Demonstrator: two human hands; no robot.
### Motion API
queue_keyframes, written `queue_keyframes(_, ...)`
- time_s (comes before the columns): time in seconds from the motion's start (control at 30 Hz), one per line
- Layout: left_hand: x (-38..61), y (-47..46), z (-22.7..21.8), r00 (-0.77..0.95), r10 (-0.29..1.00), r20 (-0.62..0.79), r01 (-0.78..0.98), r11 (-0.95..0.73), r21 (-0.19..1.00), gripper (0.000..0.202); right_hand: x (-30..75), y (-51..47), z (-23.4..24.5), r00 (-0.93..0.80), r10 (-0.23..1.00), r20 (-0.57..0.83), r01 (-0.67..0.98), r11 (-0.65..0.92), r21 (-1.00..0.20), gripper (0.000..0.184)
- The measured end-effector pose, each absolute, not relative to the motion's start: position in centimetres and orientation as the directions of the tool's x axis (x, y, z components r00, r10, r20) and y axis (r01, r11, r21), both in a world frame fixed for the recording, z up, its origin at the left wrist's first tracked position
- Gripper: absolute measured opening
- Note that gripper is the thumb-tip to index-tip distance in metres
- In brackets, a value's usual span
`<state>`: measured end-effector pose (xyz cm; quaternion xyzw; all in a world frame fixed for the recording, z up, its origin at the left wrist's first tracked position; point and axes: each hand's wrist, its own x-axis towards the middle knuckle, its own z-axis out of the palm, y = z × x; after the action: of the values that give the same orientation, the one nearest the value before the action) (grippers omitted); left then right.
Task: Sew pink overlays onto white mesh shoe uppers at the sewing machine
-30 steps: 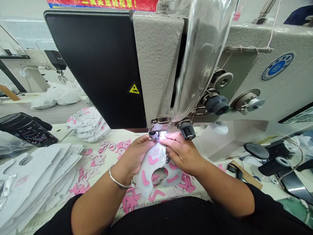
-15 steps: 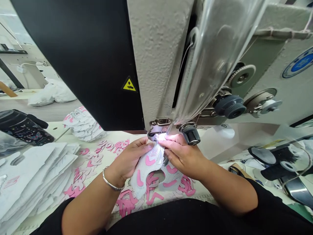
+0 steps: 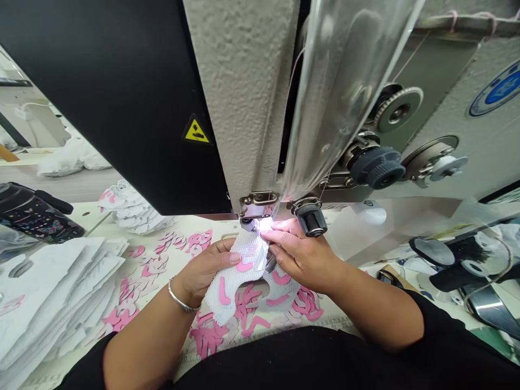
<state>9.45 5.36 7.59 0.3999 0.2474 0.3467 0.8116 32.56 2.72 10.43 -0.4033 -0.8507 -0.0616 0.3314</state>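
A white mesh cut piece with pink shapes (image 3: pixel 233 279) lies under the lit presser foot (image 3: pixel 257 218) of a grey sewing machine (image 3: pixel 247 97). My left hand (image 3: pixel 207 268), a silver bangle on its wrist, grips the piece's left side with thumb on top. My right hand (image 3: pixel 298 254) presses closed fingers on the piece's right side, its fingertips right beside the needle. A clear plastic guard (image 3: pixel 337 92) hangs in front of the machine head.
Stacks of white cut pieces (image 3: pixel 57 292) lie at the left. Another pile (image 3: pixel 130 208) sits further back. Loose pink shapes (image 3: pixel 162 254) cover the tabletop. A black bag (image 3: pixel 32 214) lies at far left. Black thread bobbins and tools (image 3: pixel 455 260) lie at right.
My head has moved closer to the machine. My left hand slid back down the piece, away from the needle, and the piece turned slightly; my right hand stays at the foot.
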Motion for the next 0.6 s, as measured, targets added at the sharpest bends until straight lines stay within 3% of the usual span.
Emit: queue_keyframes(0.6, 9.32, 5.65, 7.51, 0.606, 0.786, -0.121, -0.376, 0.418, 0.827, 0.031, 32.22, 2.71, 9.97, -0.437, 0.634, 0.638, 0.746, 0.652, -0.137, 0.027)
